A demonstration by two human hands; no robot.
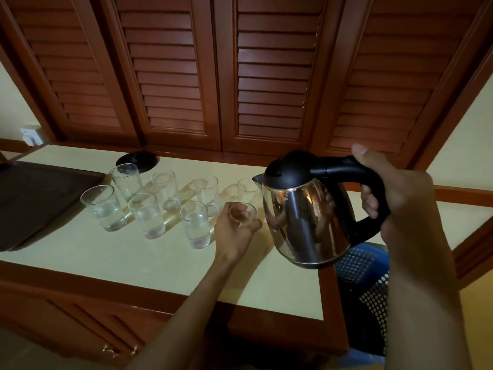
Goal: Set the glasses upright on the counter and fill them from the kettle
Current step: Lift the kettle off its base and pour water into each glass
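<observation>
Steel kettle (306, 222) – right hand (394, 193) grips handle | left hand (234, 228) holds glass (243, 214), seemingly empty

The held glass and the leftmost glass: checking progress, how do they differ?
The held glass is gripped by the left hand beside the kettle; the leftmost glass stands free near the tray. The leftmost holds water; the held one looks empty. Both are clear, mouth up.

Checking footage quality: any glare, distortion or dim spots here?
Head view: dim, warm light; wide-angle bending tilts the louvred doors; the steel kettle, held by the right hand, mirrors the room; the glasses cast streaked shadows on the counter.
</observation>
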